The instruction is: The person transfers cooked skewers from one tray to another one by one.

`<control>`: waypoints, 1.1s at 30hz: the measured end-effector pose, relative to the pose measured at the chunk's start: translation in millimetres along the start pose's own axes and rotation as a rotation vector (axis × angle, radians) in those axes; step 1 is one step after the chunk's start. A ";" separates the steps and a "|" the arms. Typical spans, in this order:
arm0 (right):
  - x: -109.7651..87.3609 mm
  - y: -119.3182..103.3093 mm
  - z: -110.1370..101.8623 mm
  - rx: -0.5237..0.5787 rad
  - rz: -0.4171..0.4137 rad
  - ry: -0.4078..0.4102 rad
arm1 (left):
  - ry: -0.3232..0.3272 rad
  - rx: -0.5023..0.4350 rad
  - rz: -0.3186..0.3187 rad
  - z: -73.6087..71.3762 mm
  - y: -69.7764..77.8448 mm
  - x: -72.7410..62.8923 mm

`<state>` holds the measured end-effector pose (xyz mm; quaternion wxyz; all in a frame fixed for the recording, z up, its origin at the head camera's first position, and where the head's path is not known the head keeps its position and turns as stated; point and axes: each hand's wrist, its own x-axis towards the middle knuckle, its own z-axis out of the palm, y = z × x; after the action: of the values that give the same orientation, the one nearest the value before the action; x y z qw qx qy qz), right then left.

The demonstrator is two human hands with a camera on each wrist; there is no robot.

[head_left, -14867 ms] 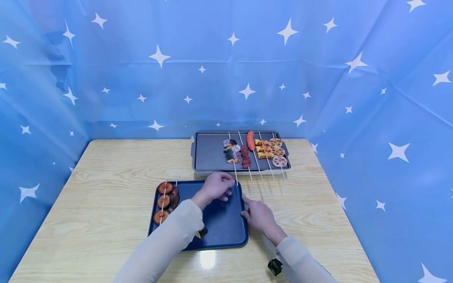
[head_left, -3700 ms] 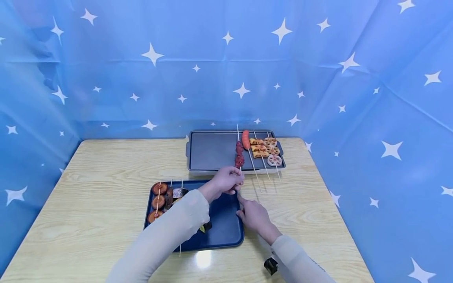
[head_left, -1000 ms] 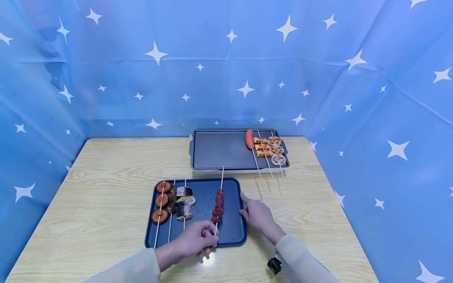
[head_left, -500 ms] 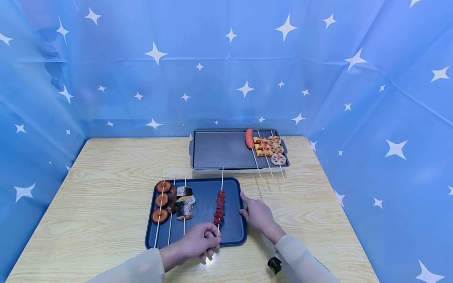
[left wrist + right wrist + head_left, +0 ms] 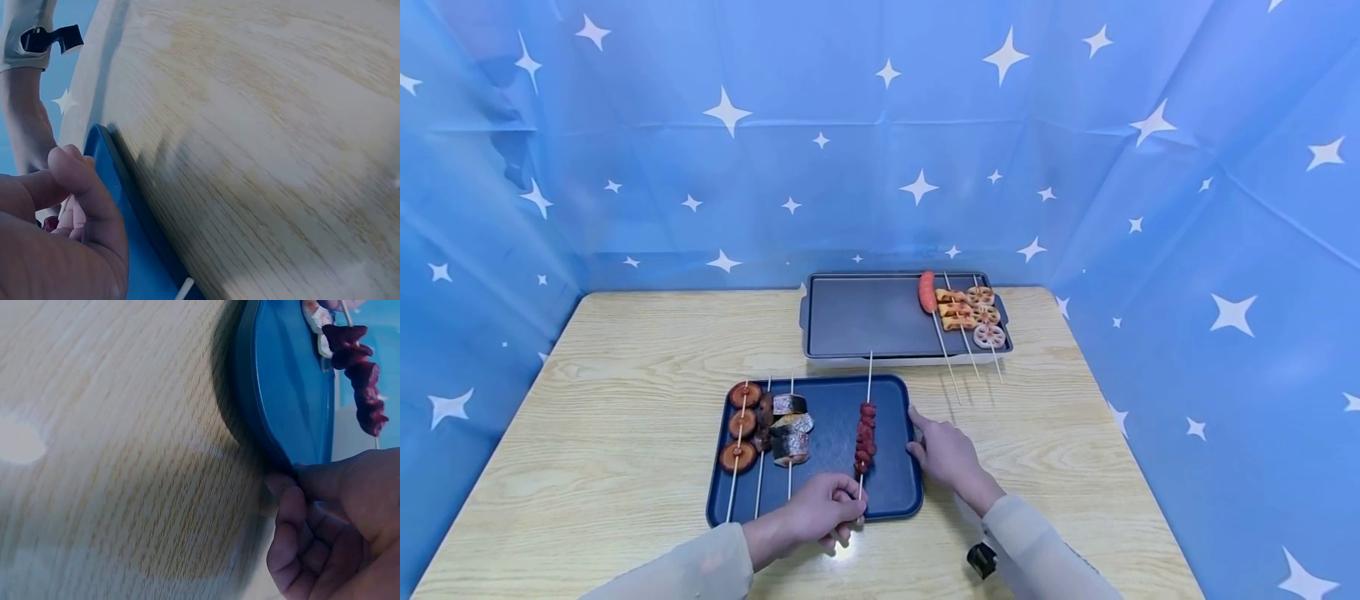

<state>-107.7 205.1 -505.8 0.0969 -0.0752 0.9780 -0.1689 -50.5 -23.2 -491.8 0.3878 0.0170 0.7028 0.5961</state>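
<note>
Red meat skewer point(image 5: 865, 437) was over the blue tray point(image 5: 835, 417) in the head view, pinched low by the left hand point(image 5: 820, 507); a slack pinch risked rolling. Left wrist view: contact mostly hidden. Right wrist view: right hand point(image 5: 340, 528) pinched the tray's edge; tugging risked a shift

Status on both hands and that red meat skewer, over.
Left hand pinching red meat skewer over blue tray. Right hand pinching tray's right rim. No visible obstruction; other skewers lie farther left.
</note>
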 end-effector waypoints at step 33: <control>-0.3 0.5 -0.6 0.014 -0.026 0.007 | 0.102 0.093 0.032 -17.7 -22.8 -29.1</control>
<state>-107.6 205.7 -505.4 0.0916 -0.0864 0.9761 -0.1772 -30.2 -58.4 -496.2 0.3409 0.0159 0.7482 0.5690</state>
